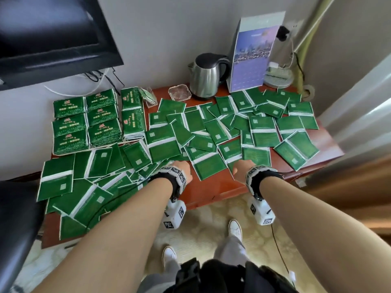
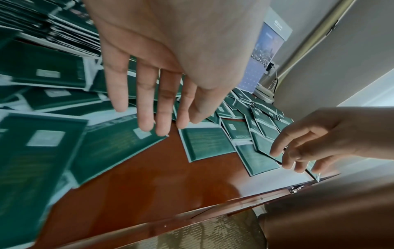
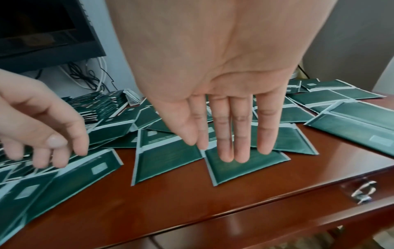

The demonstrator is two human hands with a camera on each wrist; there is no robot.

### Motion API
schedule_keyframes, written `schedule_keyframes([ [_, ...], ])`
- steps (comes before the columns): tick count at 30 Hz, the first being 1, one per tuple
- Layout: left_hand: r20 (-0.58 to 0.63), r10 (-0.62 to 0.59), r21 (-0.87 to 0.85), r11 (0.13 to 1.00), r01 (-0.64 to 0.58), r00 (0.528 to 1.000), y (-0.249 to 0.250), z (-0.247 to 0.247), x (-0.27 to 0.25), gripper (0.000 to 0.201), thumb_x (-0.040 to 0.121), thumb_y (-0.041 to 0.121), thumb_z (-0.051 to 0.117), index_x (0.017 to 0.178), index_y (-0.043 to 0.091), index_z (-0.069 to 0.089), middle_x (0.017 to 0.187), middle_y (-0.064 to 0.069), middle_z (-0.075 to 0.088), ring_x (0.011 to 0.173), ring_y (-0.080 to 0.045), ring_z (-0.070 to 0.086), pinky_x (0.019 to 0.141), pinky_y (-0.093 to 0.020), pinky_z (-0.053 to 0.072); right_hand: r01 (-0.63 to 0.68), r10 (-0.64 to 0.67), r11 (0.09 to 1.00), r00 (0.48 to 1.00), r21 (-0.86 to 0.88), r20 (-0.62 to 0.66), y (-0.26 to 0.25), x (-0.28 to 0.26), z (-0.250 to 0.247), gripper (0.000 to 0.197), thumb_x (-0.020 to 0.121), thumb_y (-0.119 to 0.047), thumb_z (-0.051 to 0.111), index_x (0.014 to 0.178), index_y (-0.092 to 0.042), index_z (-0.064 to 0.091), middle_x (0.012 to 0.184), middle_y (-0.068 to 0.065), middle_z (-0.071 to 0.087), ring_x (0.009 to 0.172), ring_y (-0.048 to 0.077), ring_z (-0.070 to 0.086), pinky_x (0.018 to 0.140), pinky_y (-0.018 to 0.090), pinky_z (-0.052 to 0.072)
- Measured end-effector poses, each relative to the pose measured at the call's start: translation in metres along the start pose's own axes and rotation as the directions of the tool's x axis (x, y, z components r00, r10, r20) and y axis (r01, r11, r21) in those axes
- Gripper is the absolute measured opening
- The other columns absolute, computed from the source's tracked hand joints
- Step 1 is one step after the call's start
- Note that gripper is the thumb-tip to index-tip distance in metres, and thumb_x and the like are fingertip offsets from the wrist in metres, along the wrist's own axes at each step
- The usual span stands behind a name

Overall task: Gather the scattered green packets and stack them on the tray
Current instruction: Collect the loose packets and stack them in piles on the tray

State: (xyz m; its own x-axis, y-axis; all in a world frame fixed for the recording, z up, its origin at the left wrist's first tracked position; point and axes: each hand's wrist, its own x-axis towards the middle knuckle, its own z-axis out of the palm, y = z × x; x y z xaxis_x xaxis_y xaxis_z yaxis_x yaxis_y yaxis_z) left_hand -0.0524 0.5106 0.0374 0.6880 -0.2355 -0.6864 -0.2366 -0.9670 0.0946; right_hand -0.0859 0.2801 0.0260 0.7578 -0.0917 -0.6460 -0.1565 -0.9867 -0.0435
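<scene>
Hovering palm-down with fingers straight and holding nothing, the left hand (image 2: 162, 70) and right hand (image 3: 226, 94) sit apart above loose green packets (image 1: 208, 168); stacked packets (image 1: 88, 121) lie beyond the left hand.

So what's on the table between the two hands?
In the head view, one green packet lies between the left hand and the right hand, with bare red-brown table nearer the edge.
</scene>
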Motion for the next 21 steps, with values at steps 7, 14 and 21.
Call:
schedule_keyframes([
  [7,-0.043,-0.112,-0.06,0.992,0.11,0.993,0.095,-0.027,0.05,0.02,0.094,0.023,0.053,0.096,0.018,0.071,0.094,-0.004,0.072,0.074,-0.023,0.063,0.065,-0.031,0.048,0.0,-0.001,1.0,0.999,-0.023,-0.054,0.124,0.036,-0.036,0.022,0.093,-0.009,0.046,0.107,-0.012,0.063,0.104,0.011,0.065,0.088,0.03,0.063,0.073,0.035,0.055],
  [14,-0.112,-0.079,-0.069,0.995,0.072,0.991,0.169,-0.05,0.091,0.018,0.099,0.028,0.051,0.104,0.023,0.068,0.1,-0.005,0.069,0.086,-0.027,0.066,0.066,-0.031,0.05,-0.16,0.166,0.986,0.973,0.052,-0.161,0.221,0.062,-0.051,0.023,0.092,-0.007,0.049,0.11,-0.013,0.063,0.107,0.01,0.065,0.096,0.03,0.065,0.078,0.037,0.056],
  [21,-0.285,0.055,-0.06,0.995,-0.075,0.957,0.215,-0.074,0.166,0.026,0.097,0.031,0.062,0.118,0.017,0.058,0.115,-0.005,0.054,0.096,-0.023,0.059,0.079,-0.038,0.053,-0.29,0.338,0.936,0.901,0.202,-0.272,0.29,0.105,-0.045,0.024,0.09,-0.005,0.052,0.112,-0.008,0.062,0.112,0.016,0.056,0.103,0.036,0.057,0.086,0.048,0.055],
])
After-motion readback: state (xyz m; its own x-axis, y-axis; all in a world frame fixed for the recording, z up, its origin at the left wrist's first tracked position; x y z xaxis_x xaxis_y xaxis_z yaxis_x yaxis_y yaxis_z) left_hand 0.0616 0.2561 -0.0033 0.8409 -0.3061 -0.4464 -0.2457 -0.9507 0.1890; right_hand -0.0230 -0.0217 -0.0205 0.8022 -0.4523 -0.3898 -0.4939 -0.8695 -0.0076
